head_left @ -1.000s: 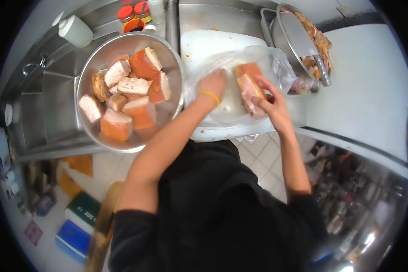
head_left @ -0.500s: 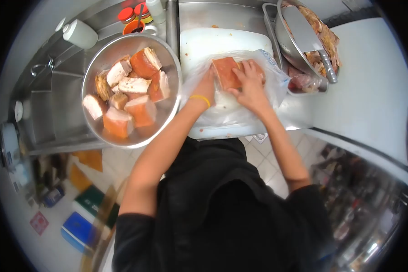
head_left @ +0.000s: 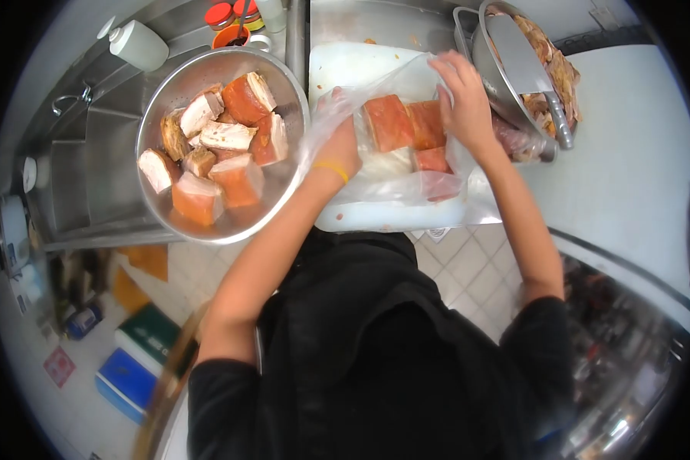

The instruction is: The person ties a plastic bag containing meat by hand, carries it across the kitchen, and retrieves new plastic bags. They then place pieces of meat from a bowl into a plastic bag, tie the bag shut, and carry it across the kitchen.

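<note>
On the white cutting board (head_left: 343,70) lies a clear plastic bag (head_left: 429,190) spread wide at its mouth. Inside it sit reddish-brown slabs of meat: a larger slab (head_left: 389,123), one beside it (head_left: 427,125), and a smaller piece (head_left: 432,159) nearer me. My left hand (head_left: 337,147), with a yellow band at the wrist, is closed on the bag's left side, seen partly through the plastic. At the right side, my right hand (head_left: 469,106) has curled fingers on the bag's edge, next to the slabs.
A large steel bowl (head_left: 147,115) of thick meat chunks stands at left, over the sink (head_left: 115,157). To the right, a cleaver (head_left: 523,61) lies across a second bowl (head_left: 492,57) of meat scraps. Jars (head_left: 219,14) and a white bottle (head_left: 138,46) stand behind.
My right hand has left the meat slabs and moved right and up to the bag's edge. The plastic is pulled wider, uncovering the slabs. My left hand has shifted slightly left.
</note>
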The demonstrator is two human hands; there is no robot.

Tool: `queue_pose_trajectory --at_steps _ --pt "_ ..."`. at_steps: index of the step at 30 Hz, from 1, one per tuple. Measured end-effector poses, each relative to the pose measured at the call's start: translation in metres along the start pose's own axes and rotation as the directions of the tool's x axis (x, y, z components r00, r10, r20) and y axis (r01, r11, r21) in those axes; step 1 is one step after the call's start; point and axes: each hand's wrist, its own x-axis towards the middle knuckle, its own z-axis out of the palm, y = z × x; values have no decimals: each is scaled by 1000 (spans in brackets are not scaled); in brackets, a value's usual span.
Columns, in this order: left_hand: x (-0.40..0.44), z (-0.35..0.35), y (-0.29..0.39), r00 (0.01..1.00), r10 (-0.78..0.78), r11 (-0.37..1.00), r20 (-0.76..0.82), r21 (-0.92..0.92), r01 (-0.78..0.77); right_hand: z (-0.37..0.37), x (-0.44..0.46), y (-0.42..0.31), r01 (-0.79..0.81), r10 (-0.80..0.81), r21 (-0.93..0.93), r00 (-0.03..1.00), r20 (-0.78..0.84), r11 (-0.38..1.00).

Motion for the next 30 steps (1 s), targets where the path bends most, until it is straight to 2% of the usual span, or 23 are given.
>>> queue_pose_trajectory --at_steps 1,2,4,8,10,11,12,13,14,16,17,19,20,22,23,25,26,28,30 --pt "-2 -4 1 1000 9 999 -7 -35 -10 -6 -4 -9 -21 18 149 1000 16 989" --pt "-6 -7 3 1000 1 999 -7 -33 -1 -2 -6 -20 -16 13 156 1000 19 988" --pt "-9 -11 10 993 40 993 -112 -103 -52 15 -11 -45 195 -298 369 922 248 909" --pt "-7 -4 7 983 -23 981 -182 -195 -13 44 -11 -42 153 -239 261 909 340 953" --pt "-8 -11 7 983 -53 977 -176 -212 14 49 -9 -34 218 -258 147 894 367 965" --pt "-11 -15 7 983 -53 977 -176 -211 14 51 -8 -29 218 -258 148 894 366 965" --pt "-14 -22 7 997 -55 971 50 -228 65 48 -4 -27 202 -239 129 849 472 971" --pt "-17 -26 6 961 -51 965 273 -233 117 47 -1 -25 187 -214 108 793 571 977" --pt "-21 -16 -1 961 -52 966 271 -232 117 47 -1 -22 188 -215 107 793 569 976" --pt "-30 8 -14 954 62 997 292 -54 -49 48 -2 -16 192 -205 81 822 532 978" --pt "-34 12 -18 955 54 998 291 -53 -40 47 -2 -14 197 -213 87 819 533 976" --pt "-40 5 -12 894 23 995 447 81 -66 42 -2 -15 190 -205 78 889 410 979" --pt "-37 2 -9 893 22 995 450 81 -66 42 -3 -15 188 -204 80 889 411 979" --pt "-27 -8 4 718 -101 895 689 377 -236 41 -3 -16 193 -199 58 870 452 979" --pt "-28 -6 5 720 -101 895 687 379 -236 39 -2 -17 195 -199 57 871 450 979" --pt "-33 -2 7 919 -3 978 394 194 -80 29 0 -28 193 -216 96 868 447 976" --pt "-32 1 10 920 -11 978 392 197 -72 31 -1 -29 198 -223 102 867 445 975" --pt "-23 2 19 885 -25 938 465 317 -140 40 -5 -32 142 -184 134 900 396 981" --pt "-17 14 8 869 -68 977 491 211 -43 52 -22 -18 170 -213 141 896 389 975"
